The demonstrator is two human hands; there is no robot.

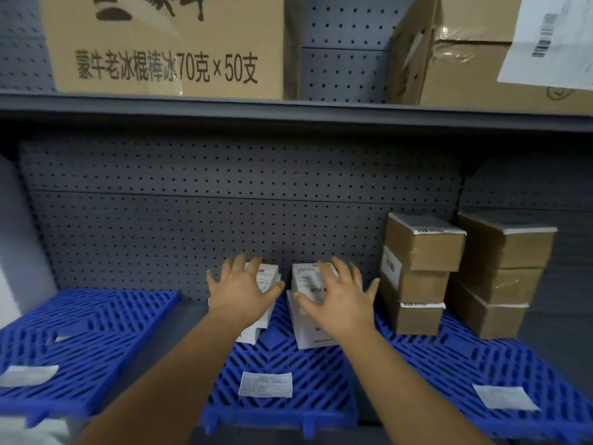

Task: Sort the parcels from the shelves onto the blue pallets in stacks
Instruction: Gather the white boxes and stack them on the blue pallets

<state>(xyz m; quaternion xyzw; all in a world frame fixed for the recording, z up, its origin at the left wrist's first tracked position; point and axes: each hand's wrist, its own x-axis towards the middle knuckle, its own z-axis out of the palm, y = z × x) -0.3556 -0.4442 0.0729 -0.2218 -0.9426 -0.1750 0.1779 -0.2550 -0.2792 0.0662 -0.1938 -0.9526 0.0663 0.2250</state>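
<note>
Low centre, your left hand (244, 289) and right hand (337, 292) rest with fingers spread wide on two white parcel stacks (308, 284) — squaring them on the middle blue pallet (288, 364); next, fetch another parcel.

Grey steel shelving unit: perforated pegboard back panel (199, 220), dark shelf board (288, 114) across the upper bay, pale upright panel (19, 232) at the left edge, possibly a wall or side board; lighting even and dim under the board.

Blue pallets (308, 374) slotted plastic; brown parcels (423, 242) cardboard, seemingly glossy-taped.
</note>
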